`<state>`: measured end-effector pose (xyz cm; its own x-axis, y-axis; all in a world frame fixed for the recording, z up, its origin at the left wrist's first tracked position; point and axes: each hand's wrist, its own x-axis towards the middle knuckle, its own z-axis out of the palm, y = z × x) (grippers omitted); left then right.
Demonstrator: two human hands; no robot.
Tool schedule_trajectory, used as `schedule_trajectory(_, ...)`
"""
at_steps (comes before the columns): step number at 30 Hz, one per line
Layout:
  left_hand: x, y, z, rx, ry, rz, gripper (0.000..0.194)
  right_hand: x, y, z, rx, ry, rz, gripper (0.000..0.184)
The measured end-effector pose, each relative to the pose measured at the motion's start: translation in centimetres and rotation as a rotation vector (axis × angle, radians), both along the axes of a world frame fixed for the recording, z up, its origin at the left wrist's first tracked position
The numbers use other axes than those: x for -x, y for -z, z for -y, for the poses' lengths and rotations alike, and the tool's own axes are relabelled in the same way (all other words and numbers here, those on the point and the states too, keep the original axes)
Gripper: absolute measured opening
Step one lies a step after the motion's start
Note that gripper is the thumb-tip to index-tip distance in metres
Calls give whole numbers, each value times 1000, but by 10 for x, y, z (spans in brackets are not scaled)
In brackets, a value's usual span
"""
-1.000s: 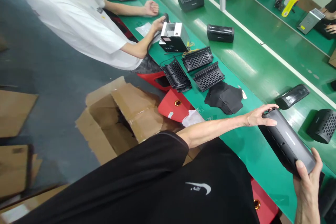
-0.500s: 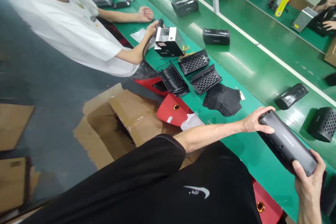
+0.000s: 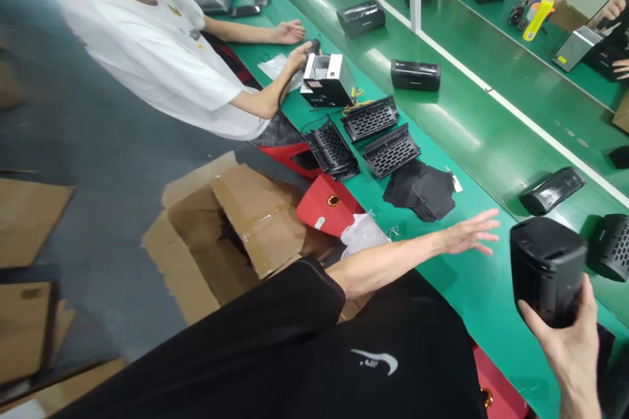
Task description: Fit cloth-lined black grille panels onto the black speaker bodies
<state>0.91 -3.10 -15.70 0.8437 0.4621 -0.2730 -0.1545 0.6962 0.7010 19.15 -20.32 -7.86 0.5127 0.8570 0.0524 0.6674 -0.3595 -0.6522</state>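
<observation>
My right hand (image 3: 570,344) grips a long black speaker housing (image 3: 546,268) from below at the lower right, turned so its end faces me. A short way to its left, my left hand (image 3: 469,233) hovers over the green bench (image 3: 472,288) with fingers spread and nothing in it. Just beyond that hand lies a pile of black fabric pieces (image 3: 421,188).
Black grille panels (image 3: 369,119) and a small white box (image 3: 327,78) lie further up the bench, where a person in a white shirt (image 3: 162,59) works. More black housings (image 3: 551,190) sit on the bench. An open cardboard box (image 3: 230,229) and red stools (image 3: 328,204) stand on the floor to the left.
My left hand has let go of the housing and spread open. My right hand has swung the housing end-on toward me.
</observation>
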Motion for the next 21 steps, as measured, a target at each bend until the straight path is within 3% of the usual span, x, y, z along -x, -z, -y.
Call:
schedule_trajectory(3, 8, -20, -20, -338, 15, 48, 114, -11, -10, 0, 179, -140, 318, 110)
schedule_trajectory(6, 6, -25, -20, -555, 6, -30, 104, -16, -10, -3, 219, -263, 376, 104)
schedule_trajectory(9, 7, -20, -12, -500, -70, -11, 94, -25, -4, 6, 119, -220, 268, 117)
schedule_trajectory(13, 15, -18, -9, -266, -96, 97, 87, -37, 6, 32, 13, 11, -143, 134)
schedule_trajectory(16, 18, -23, -13, -239, -20, 82, 96, -31, 11, 42, -38, 121, -302, 121)
schedule_trajectory(19, 15, -23, -14, -281, 24, 63, 107, -17, 9, 42, -82, 200, -282, 103)
schedule_trajectory(21, 12, -19, -12, -282, -14, 51, 104, -9, 8, 40, -99, 245, -275, 93)
